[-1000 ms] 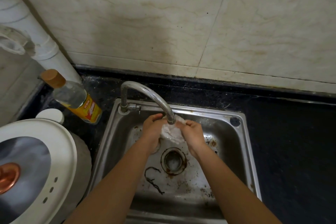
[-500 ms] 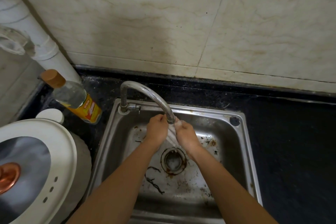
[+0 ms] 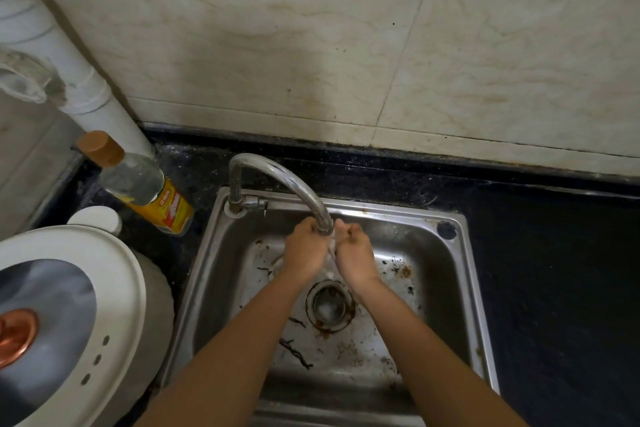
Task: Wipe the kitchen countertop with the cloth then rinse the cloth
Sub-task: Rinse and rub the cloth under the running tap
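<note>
Though mostly hidden, cloth (image 3: 331, 249) in tight grip of left hand (image 3: 306, 251) and right hand (image 3: 354, 255).

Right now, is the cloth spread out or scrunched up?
Scrunched: the cloth is a white wad between left hand and right hand under the faucet.

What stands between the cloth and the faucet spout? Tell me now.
Nothing visible does. The left hand and the right hand grip the cloth between them, right beneath the faucet spout, over the sink.

Stained beige wall tiles (image 3: 263, 28), dim light
</note>
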Tool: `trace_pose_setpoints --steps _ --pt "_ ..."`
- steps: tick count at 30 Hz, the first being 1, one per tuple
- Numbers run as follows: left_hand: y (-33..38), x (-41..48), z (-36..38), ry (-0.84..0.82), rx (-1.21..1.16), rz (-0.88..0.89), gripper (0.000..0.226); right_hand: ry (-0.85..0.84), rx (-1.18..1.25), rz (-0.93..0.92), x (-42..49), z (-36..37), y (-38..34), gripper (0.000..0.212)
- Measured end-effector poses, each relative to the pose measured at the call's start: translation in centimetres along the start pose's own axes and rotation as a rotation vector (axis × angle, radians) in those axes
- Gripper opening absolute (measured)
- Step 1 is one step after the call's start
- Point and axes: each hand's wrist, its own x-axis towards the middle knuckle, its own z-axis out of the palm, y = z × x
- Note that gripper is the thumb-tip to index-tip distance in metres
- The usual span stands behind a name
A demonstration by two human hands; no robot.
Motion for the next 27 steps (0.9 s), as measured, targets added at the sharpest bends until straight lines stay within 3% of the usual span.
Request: trace_pose_setpoints --steps 2,5,8,11,15,18,20,23,27 --pt "0.2 0.5 -0.6 0.039 -0.068 -0.092 0.026 -0.100 0.044 -0.091 -1.1 0.0 0.0 0.018" --pt "0.0 1.0 -1.0 0.020 -0.196 -0.259 0.037 -0.143 -0.114 -0.253 -2.0 0.2 0.2 0.010" --pt "0.0 0.7 -0.7 -0.065 -0.120 -0.244 0.035 -0.046 -0.332 -0.343 -1.5 0.6 0.6 0.007" --pt "0.0 0.5 -0.7 -0.056 -0.068 -0.159 0.036 0.018 -0.444 -0.301 -1.1 0.7 0.2 0.013" --pt "-0.4 0.0 -1.0 -0.027 -0.110 -0.086 0.036 -0.019 -0.246 -0.028 -0.3 0.8 -0.7 0.034" --pt "-0.5 -0.8 -1.8 -0.064 -0.233 -0.022 0.028 -0.152 -0.087 0.240 1.0 0.6 -1.1 0.030" --pt "-0.5 -1.1 -2.4 -0.095 -0.290 -0.023 0.022 -0.141 0.024 0.317 1.2 0.0 -0.8 0.030" --pt "-0.7 -1.1 -3.1 -0.093 -0.399 -0.120 0.016 -0.101 0.190 0.252 1.5 -0.7 0.2 0.028" --pt "-0.9 -0.7 -3.7 -0.082 -0.607 -0.220 0.003 -0.125 0.195 0.121 1.2 -1.6 0.7 0.014"
